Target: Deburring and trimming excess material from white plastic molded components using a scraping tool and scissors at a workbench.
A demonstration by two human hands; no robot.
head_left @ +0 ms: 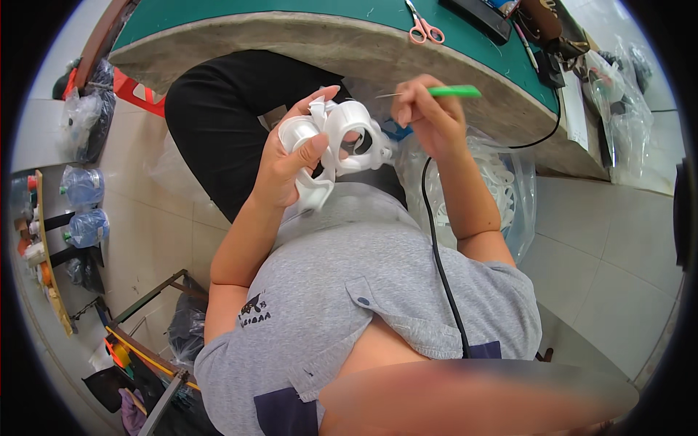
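Note:
My left hand (pixel 276 167) is closed around a white moulded plastic part (pixel 355 116) with large round openings, held up above my lap. Its thumb presses on the near ring, and several loops and tabs stick out at the edges. To the right, my right hand (pixel 436 116) grips a slim green-handled tool (pixel 458 91). A thin pointed metal tip shows on the left side of that hand, aimed toward the white part but apart from it. Whether the tip is a blade or a needle is too fine to tell.
A green-topped table (pixel 291 9) spans the front, bearing pink-handled scissors (pixel 426 30) and a black case (pixel 480 18). Beneath its edge, a clear plastic bag (pixel 527 196) holds several white parts. A black cable (pixel 435 240) runs past my right arm. Water jugs (pixel 83 185) stand at left.

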